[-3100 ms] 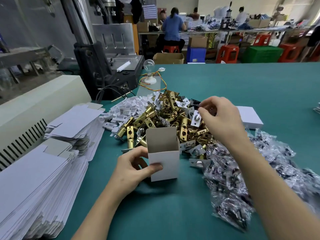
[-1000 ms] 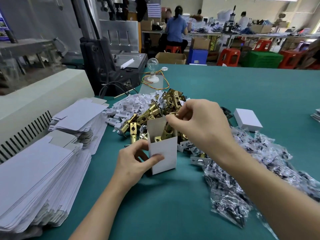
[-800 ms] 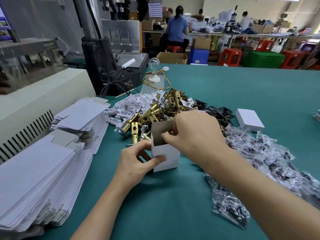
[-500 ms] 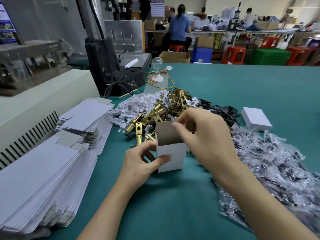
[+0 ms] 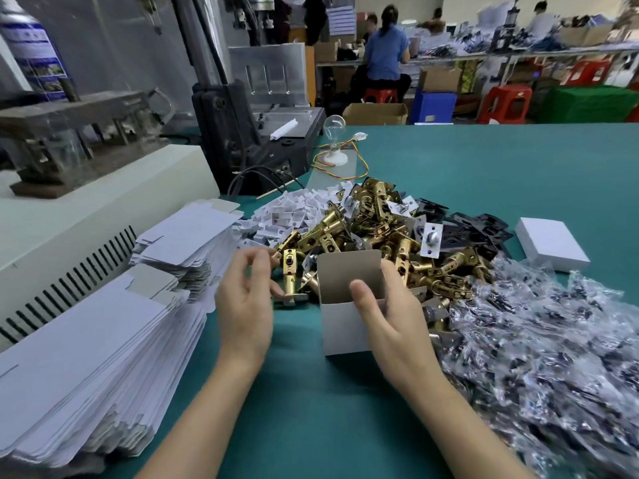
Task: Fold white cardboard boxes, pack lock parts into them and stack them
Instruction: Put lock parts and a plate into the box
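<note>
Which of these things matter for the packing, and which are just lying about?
In the job:
open box, held by right hand
brass latches
flat box blanks
bagged parts
closed box

Lying about:
light bulb
press machine
red stool

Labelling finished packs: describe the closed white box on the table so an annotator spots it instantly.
On the teal table, find the heap of brass lock latches. Right of it, past the black metal plates and beyond the clear plastic bags, lies a closed white cardboard box. Unlike the open upright white cardboard box in the right hand, it lies flat, shut and untouched.
</note>
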